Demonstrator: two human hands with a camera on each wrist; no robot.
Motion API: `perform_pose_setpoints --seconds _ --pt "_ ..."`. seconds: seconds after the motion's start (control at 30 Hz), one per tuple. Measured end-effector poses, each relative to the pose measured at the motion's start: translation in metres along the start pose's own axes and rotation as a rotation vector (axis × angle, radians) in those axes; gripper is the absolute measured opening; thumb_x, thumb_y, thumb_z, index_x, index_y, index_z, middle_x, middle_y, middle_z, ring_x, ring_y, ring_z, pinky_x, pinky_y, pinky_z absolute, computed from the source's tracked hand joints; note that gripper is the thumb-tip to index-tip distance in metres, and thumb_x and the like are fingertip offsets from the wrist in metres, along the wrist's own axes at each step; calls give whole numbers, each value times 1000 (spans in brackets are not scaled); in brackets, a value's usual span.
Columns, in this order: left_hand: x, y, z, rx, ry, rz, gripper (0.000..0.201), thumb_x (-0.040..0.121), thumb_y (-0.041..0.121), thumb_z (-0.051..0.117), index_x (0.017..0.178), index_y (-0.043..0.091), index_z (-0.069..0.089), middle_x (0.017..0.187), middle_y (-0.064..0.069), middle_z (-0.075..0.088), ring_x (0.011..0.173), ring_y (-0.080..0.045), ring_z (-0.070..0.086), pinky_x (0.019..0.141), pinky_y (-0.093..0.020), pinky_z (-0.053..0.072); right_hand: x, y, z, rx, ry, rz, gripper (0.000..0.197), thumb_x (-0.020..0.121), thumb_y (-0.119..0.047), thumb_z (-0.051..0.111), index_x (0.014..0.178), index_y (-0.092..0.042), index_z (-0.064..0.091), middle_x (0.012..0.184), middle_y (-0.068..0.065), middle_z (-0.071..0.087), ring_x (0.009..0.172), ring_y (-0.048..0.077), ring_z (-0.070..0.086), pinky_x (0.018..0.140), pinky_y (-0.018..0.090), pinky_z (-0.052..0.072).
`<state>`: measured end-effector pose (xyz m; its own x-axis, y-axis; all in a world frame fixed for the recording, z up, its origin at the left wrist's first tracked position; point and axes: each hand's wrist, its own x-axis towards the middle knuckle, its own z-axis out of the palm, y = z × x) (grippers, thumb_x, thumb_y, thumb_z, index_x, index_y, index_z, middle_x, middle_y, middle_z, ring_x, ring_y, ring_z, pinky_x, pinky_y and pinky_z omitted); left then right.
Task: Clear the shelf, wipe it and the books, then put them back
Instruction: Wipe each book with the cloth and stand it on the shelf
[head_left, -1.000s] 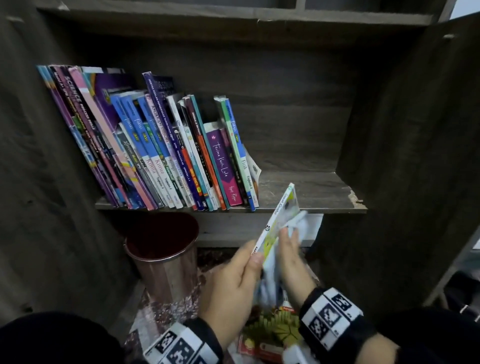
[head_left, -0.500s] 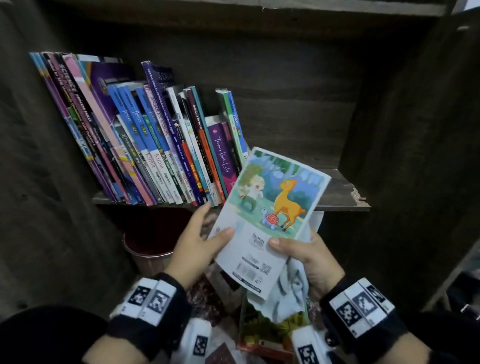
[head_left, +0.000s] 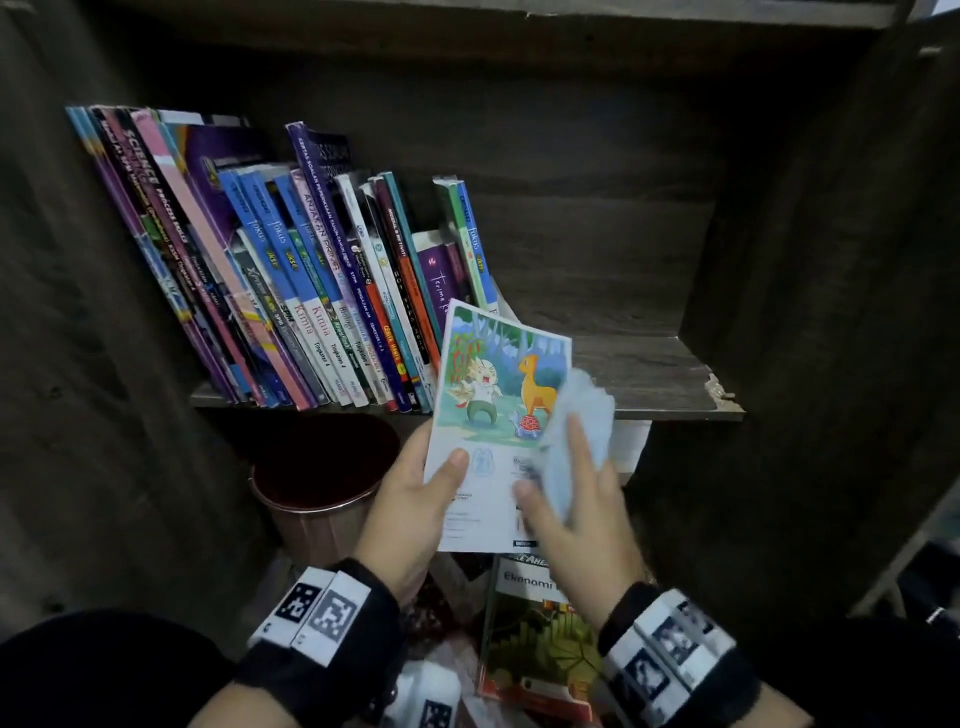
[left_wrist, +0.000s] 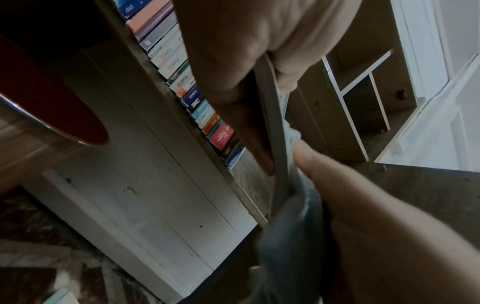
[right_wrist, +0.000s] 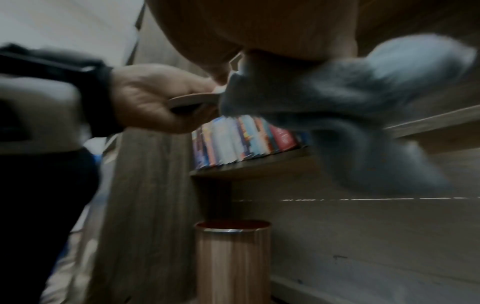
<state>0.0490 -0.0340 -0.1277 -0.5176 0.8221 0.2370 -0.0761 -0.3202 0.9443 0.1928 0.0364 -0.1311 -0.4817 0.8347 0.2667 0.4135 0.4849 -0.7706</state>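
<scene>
A thin picture book (head_left: 493, 410) with a cartoon deer on its cover is held flat in front of the shelf (head_left: 644, 374). My left hand (head_left: 415, 499) grips its left edge, thumb on the cover; the same book shows edge-on (left_wrist: 275, 131) in the left wrist view. My right hand (head_left: 571, 499) holds a pale blue cloth (head_left: 576, 421) against the right side of the cover; the cloth (right_wrist: 337, 96) is blurred in the right wrist view. A row of leaning books (head_left: 291, 291) fills the left half of the shelf.
A copper-coloured bin (head_left: 322, 478) stands on the floor under the shelf, left of my hands. More books, one with a green cover (head_left: 540, 639), lie on the floor below the held book. Dark wooden side walls (head_left: 810, 291) close in the shelf on both sides.
The book has turned from edge-on to cover-up. My right hand has let go of its lower edge and brought the cloth up onto the cover's right side.
</scene>
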Motion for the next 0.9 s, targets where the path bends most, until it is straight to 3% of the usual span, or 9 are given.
perform_pose_setpoints --seconds 0.07,0.13,0.3,0.4,0.53,0.7,0.77,0.83,0.9 --pt "1 -1 0 30 53 42 33 92 28 46 121 16 57 116 -9 69 107 -30 65 94 -47 50 -15 6 17 -270 -161 -208 66 85 -73 13 141 -53 -18 160 4 -7 146 15 -11 120 37 4" --pt "-1 -5 -1 63 57 47 37 94 38 43 120 17 60 117 -7 69 113 -28 63 100 -47 46 -24 8 28 -331 -258 -392 56 88 -69 -1 136 -56 -28 159 4 -19 142 11 -27 120 36 -6" --pt "-17 -15 7 261 -85 11 31 90 41 44 112 28 63 107 12 72 101 -7 65 88 -19 48 1 18 13 -304 -142 -344 47 84 -74 -5 129 -71 -18 161 3 -6 147 12 -14 121 41 6" --pt "-23 -13 14 239 -160 -23 32 89 38 44 115 29 62 102 3 74 91 -12 69 79 -27 54 21 24 0 -221 49 -176 42 85 -71 7 124 -74 -11 158 8 17 146 21 12 117 46 20" --pt "-20 -1 14 224 -88 67 30 89 37 42 111 30 63 102 10 74 94 -8 69 80 -23 53 11 24 14 -138 63 -53 43 87 -68 10 120 -78 -15 156 6 17 143 23 17 115 47 25" --pt "-16 1 9 163 -36 62 33 95 30 39 117 22 62 109 12 71 105 -3 65 83 -11 47 -24 23 40 -235 -130 -438 47 93 -66 4 137 -65 -13 161 1 0 146 9 -13 118 32 0" --pt "-19 -3 9 224 -78 49 33 92 34 40 115 25 62 108 17 71 105 1 64 83 -8 45 -17 28 37 -288 -105 -466 49 92 -67 2 138 -63 -14 161 3 1 146 9 -14 118 30 -6" --pt "-25 -9 12 289 -134 31 27 93 33 41 112 32 62 104 19 71 98 1 65 81 -11 47 -1 31 29 -275 5 -364 51 89 -71 2 139 -63 -9 161 8 7 148 17 -2 119 34 -1" --pt "-30 -12 18 284 -192 -18 25 91 35 44 109 36 63 100 11 74 89 -5 68 75 -19 52 17 34 15 -186 157 -176 59 87 -73 10 143 -56 -1 158 11 16 145 26 17 118 44 18"
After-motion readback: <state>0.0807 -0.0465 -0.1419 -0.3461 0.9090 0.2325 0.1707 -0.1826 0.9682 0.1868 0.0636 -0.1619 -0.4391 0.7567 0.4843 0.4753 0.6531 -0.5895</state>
